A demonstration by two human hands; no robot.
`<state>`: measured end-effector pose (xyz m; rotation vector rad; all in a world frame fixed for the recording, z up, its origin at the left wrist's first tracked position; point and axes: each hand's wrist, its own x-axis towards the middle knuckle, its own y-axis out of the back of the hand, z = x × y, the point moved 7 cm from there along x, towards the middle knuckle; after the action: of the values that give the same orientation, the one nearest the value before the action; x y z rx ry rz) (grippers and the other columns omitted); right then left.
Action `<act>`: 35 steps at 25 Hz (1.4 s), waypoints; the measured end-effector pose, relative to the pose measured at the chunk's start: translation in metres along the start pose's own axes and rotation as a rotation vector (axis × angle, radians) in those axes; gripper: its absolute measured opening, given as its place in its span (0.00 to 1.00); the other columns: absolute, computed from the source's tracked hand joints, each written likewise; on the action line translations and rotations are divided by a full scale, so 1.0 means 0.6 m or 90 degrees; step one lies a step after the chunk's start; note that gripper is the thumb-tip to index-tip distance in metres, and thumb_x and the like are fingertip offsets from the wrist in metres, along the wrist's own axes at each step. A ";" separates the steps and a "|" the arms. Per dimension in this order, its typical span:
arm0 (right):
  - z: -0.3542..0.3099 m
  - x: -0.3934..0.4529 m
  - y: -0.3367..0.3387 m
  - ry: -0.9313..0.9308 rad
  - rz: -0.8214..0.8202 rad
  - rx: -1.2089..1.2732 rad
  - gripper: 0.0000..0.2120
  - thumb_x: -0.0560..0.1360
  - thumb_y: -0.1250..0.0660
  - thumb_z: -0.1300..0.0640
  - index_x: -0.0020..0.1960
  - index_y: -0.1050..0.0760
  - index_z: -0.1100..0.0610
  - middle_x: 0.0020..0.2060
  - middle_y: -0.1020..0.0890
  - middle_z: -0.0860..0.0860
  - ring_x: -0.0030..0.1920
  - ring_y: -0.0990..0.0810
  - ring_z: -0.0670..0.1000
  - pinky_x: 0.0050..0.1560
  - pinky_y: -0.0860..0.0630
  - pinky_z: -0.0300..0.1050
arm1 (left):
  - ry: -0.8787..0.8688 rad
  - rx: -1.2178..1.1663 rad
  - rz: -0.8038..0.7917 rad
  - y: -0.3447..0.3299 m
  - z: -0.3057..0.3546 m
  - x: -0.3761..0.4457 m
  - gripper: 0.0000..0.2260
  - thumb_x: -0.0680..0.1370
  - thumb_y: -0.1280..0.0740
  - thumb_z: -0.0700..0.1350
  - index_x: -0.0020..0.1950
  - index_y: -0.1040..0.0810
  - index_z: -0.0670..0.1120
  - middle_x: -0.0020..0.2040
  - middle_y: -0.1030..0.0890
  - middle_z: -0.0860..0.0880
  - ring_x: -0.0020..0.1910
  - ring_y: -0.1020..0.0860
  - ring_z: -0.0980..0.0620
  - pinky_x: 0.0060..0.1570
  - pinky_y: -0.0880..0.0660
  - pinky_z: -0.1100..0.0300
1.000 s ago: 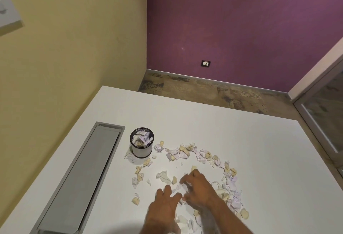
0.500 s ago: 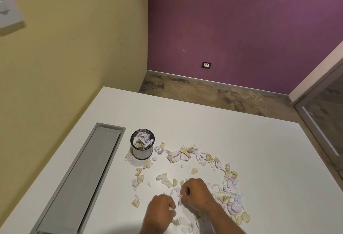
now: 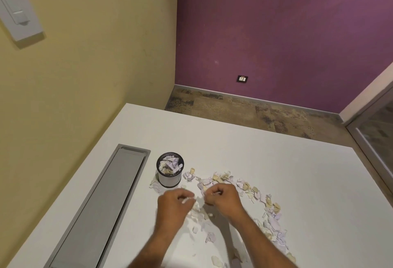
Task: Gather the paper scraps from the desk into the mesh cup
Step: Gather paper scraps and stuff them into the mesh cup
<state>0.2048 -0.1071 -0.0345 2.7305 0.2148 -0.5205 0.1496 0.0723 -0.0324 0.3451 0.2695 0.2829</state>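
Note:
A black mesh cup (image 3: 169, 179) stands on the white desk (image 3: 276, 172), partly filled with torn paper. Pale lilac and cream paper scraps (image 3: 272, 218) lie in a curved band from the cup round to the right and near edge. My left hand (image 3: 173, 206) is raised just below and right of the cup, fingers closed on a small bunch of scraps. Beside it, my right hand (image 3: 223, 197) is also closed on scraps. More scraps lie on the desk under and between both hands.
A long grey cable-tray lid (image 3: 102, 206) is set into the desk to the left of the cup. A yellow wall runs along the desk's left side. Beyond the far edge lie the floor and a purple wall.
Both hands have closed on scraps near the desk's front, lifted them and moved up toward the cup. Some scraps that lay below the cup are gone from the desk.

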 end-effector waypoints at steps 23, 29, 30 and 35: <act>-0.195 0.098 -0.133 0.232 -0.093 -0.351 0.27 0.66 0.34 0.65 0.64 0.26 0.51 0.55 0.16 0.53 0.55 0.18 0.53 0.57 0.20 0.49 | -0.042 0.149 0.093 0.099 0.080 0.163 0.21 0.73 0.36 0.35 0.63 0.21 0.51 0.52 0.15 0.51 0.51 0.18 0.53 0.54 0.23 0.60; -0.205 0.084 -0.160 0.344 -0.091 -0.519 0.19 0.73 0.34 0.64 0.61 0.21 0.50 0.55 0.16 0.53 0.54 0.19 0.57 0.54 0.21 0.51 | -0.076 0.098 0.207 0.148 0.074 0.155 0.16 0.74 0.34 0.34 0.57 0.18 0.51 0.51 0.15 0.54 0.49 0.18 0.54 0.53 0.22 0.59; -0.206 0.083 -0.169 0.360 -0.109 -0.557 0.18 0.74 0.34 0.63 0.61 0.21 0.49 0.55 0.16 0.53 0.55 0.19 0.57 0.54 0.21 0.51 | -0.051 0.096 0.225 0.160 0.057 0.153 0.16 0.73 0.34 0.34 0.56 0.18 0.51 0.51 0.15 0.53 0.49 0.18 0.53 0.51 0.23 0.61; -0.199 0.088 -0.223 0.389 -0.220 -0.787 0.12 0.73 0.34 0.61 0.54 0.19 0.50 0.50 0.18 0.53 0.51 0.20 0.59 0.42 0.28 0.46 | 0.080 0.297 0.029 0.142 -0.058 0.157 0.30 0.66 0.22 0.40 0.67 0.25 0.51 0.63 0.22 0.48 0.58 0.21 0.48 0.57 0.24 0.55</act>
<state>0.2647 0.0649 0.0079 1.5351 0.8328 0.3352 0.2069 0.1891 -0.0525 0.7969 0.4532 0.2859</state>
